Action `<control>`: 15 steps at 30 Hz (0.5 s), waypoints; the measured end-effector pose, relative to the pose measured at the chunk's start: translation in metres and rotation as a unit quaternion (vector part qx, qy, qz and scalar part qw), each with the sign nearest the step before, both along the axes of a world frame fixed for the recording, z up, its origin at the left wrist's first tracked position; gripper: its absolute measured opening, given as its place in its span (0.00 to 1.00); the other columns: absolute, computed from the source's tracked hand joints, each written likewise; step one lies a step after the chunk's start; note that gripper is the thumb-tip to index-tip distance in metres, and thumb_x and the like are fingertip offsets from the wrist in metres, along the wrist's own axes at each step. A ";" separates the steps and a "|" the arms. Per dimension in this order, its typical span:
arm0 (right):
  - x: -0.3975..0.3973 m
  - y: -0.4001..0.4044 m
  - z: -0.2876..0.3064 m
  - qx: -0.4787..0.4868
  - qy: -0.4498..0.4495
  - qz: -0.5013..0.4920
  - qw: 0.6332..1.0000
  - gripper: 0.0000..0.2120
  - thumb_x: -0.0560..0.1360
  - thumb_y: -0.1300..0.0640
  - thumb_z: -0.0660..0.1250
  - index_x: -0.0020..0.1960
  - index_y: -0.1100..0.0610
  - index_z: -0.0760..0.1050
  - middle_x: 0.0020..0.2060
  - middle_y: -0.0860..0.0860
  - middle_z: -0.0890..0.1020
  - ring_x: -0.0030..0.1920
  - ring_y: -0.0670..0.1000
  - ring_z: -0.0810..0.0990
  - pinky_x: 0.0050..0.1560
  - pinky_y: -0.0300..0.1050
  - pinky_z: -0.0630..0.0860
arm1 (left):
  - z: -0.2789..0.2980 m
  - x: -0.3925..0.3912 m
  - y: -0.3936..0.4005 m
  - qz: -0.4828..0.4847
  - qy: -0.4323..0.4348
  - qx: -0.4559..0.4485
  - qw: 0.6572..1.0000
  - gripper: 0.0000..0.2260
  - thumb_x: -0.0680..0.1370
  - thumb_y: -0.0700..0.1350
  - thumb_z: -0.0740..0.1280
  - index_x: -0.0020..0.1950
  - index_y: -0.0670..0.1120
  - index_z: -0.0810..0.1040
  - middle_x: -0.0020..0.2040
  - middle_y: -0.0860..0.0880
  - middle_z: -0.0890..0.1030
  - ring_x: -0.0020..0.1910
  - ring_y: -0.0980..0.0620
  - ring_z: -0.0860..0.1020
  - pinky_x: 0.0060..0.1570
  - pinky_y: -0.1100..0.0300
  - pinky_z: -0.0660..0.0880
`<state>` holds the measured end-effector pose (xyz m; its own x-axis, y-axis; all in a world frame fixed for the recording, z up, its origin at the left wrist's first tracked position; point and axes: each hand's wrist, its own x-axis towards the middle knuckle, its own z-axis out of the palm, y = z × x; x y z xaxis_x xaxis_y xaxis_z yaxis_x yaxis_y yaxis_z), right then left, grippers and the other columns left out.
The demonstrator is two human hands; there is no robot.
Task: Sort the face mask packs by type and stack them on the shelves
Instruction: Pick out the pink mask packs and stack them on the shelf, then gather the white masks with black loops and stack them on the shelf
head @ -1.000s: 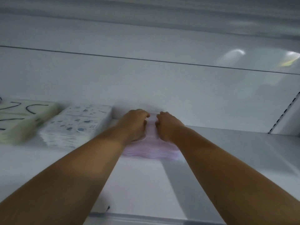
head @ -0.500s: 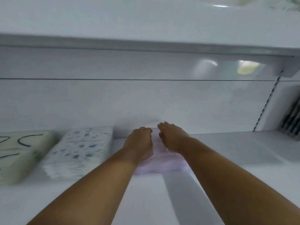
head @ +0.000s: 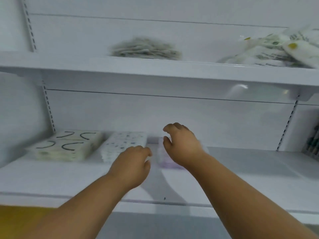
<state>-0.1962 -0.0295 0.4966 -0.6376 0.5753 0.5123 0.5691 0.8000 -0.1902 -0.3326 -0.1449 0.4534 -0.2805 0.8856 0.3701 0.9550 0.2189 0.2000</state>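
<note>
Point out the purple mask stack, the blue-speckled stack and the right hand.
purple mask stack (head: 164, 163): head view, its left front corner beside the hand.
blue-speckled stack (head: 124, 142): head view, middle of its top pack.
right hand (head: 183, 147): head view, back of the hand.

Two bare forearms, left hand (head: 131, 165) and right hand (head: 181, 145) ungloved, sleeveless.

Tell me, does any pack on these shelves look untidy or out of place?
Yes. On the upper shelf, the white packs at the right lie in a loose, tilted heap, unlike the flat stacks on the lower shelf.
</note>
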 end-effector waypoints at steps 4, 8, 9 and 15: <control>-0.005 -0.063 0.023 0.009 0.007 0.045 0.999 0.17 0.81 0.50 0.60 0.68 0.53 0.71 0.62 0.50 0.76 0.60 0.52 0.75 0.61 0.50 0.74 | 0.026 0.005 -0.061 0.013 0.010 -0.003 1.000 0.15 0.83 0.53 0.59 0.69 0.57 0.73 0.63 0.58 0.77 0.60 0.55 0.75 0.58 0.61 0.73; -0.007 -0.115 0.054 0.016 0.034 0.080 0.996 0.13 0.81 0.49 0.61 0.63 0.52 0.72 0.57 0.47 0.76 0.56 0.49 0.75 0.57 0.47 0.75 | 0.065 -0.002 -0.112 0.021 0.012 -0.017 1.000 0.13 0.82 0.55 0.60 0.66 0.59 0.74 0.57 0.60 0.78 0.52 0.58 0.76 0.51 0.61 0.74; -0.009 -0.129 0.064 0.018 0.040 0.087 0.995 0.12 0.80 0.48 0.61 0.62 0.51 0.72 0.56 0.46 0.76 0.55 0.48 0.75 0.55 0.47 0.76 | 0.076 -0.006 -0.125 0.023 0.012 -0.016 1.000 0.12 0.82 0.55 0.60 0.65 0.59 0.74 0.55 0.60 0.78 0.51 0.58 0.76 0.52 0.60 0.75; -0.036 -0.193 0.128 0.071 0.089 0.093 0.989 0.09 0.80 0.46 0.61 0.58 0.45 0.69 0.51 0.40 0.74 0.48 0.44 0.76 0.49 0.45 0.77 | 0.148 -0.043 -0.192 0.020 0.051 0.043 0.998 0.10 0.82 0.57 0.58 0.62 0.62 0.73 0.51 0.63 0.78 0.46 0.61 0.75 0.48 0.63 0.73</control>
